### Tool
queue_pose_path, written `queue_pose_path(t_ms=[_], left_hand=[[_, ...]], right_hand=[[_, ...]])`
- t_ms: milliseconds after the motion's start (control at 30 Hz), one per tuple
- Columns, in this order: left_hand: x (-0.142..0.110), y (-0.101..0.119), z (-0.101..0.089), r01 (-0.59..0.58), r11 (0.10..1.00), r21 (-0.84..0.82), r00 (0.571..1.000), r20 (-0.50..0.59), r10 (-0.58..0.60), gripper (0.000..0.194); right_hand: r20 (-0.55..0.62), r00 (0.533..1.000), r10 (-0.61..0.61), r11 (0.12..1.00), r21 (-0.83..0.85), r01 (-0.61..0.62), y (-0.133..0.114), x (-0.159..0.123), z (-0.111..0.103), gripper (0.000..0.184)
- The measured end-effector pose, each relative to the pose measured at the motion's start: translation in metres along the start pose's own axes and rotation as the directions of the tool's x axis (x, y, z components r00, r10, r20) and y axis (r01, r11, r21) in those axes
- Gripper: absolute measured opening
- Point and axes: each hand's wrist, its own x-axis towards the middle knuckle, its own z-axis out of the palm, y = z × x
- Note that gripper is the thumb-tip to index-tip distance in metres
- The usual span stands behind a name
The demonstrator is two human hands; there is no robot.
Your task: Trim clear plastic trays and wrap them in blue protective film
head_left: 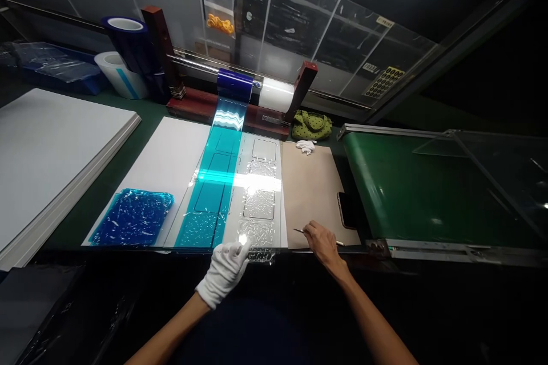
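Note:
My left hand (pixel 224 271), in a white glove, is closed at the front edge of a board with printed outlines. Its fingertips meet the near left corner of a clear, wrinkled film strip (pixel 259 203). Bare, my right hand (pixel 322 244) grips a slim craft knife (pixel 298 231), its pointed tip toward the left, just over the brown board (pixel 306 194). Left of the clear strip, a blue translucent film (pixel 209 182) runs down from a blue roll (pixel 235 84) on a wooden stand. Beside it on the stand is a white roll (pixel 276 94).
Blue film pieces (pixel 132 218) lie on a white sheet (pixel 169 142). At left is a stack of white sheets (pixel 55 154). A phone (pixel 347 210), a white cloth (pixel 306 146) and a green pouch (pixel 311 125) are at right, before a green conveyor belt (pixel 423 188).

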Motion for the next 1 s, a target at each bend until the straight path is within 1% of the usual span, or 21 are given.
queue_pose_path(t_ms=[67,167,233,300,333,367,467,567,633,733,833,900,933,1000], left_hand=[[0.000,0.001,-0.006,-0.024,1.000,-0.002,1.000,-0.007,0.024,0.046],[0.001,0.001,-0.015,-0.083,0.996,-0.017,0.996,0.017,0.083,0.050],[0.002,0.000,-0.016,-0.138,0.990,-0.037,0.989,0.054,0.140,0.062],[0.004,-0.003,-0.014,-0.183,0.982,-0.058,0.978,0.095,0.187,0.072],[0.005,-0.005,-0.011,-0.188,0.980,-0.062,0.975,0.111,0.194,0.071],[0.006,-0.006,-0.008,-0.179,0.982,-0.061,0.975,0.121,0.185,0.067],[0.009,-0.008,-0.002,-0.108,0.993,-0.054,0.986,0.123,0.114,0.046],[0.013,-0.007,-0.007,-0.051,0.996,-0.076,0.992,0.112,0.059,0.037],[0.018,-0.005,-0.017,-0.013,0.995,-0.096,0.994,0.104,0.023,0.032],[0.031,-0.001,-0.036,0.055,0.992,-0.116,0.996,0.081,-0.045,0.024],[0.049,-0.001,-0.062,0.115,0.984,-0.135,0.993,0.032,-0.111,0.026],[0.061,-0.010,-0.083,0.131,0.978,-0.164,0.991,-0.002,-0.133,0.027],[0.068,-0.018,-0.095,0.133,0.974,-0.182,0.990,-0.015,-0.138,0.027],[0.082,-0.043,-0.119,0.144,0.964,-0.223,0.988,-0.024,-0.154,0.028]], right_hand=[[-0.057,0.998,0.036,0.997,0.070,-0.032,0.001,-0.012,-0.001,0.017],[-0.124,0.989,0.078,0.983,0.178,-0.055,-0.003,-0.024,0.000,0.015],[-0.142,0.985,0.098,0.972,0.227,-0.064,-0.007,-0.029,0.002,0.016],[-0.147,0.982,0.118,0.962,0.263,-0.076,-0.011,-0.034,0.007,0.017],[-0.145,0.981,0.131,0.957,0.275,-0.087,-0.013,-0.037,0.009,0.017],[-0.142,0.979,0.144,0.953,0.286,-0.099,-0.015,-0.039,0.012,0.017],[-0.131,0.975,0.177,0.942,0.310,-0.130,-0.018,-0.046,0.017,0.015],[-0.133,0.970,0.203,0.933,0.326,-0.151,-0.020,-0.050,0.017,0.016],[-0.140,0.966,0.218,0.928,0.338,-0.160,-0.021,-0.051,0.013,0.017],[-0.156,0.960,0.231,0.914,0.372,-0.159,-0.021,-0.050,0.007,0.018],[-0.180,0.953,0.242,0.899,0.412,-0.150,-0.023,-0.047,0.004,0.021],[-0.189,0.948,0.256,0.886,0.438,-0.151,-0.024,-0.045,0.003,0.023],[-0.190,0.946,0.263,0.880,0.450,-0.154,-0.025,-0.045,0.003,0.023],[-0.186,0.945,0.270,0.870,0.468,-0.156,-0.026,-0.046,0.003,0.022]])
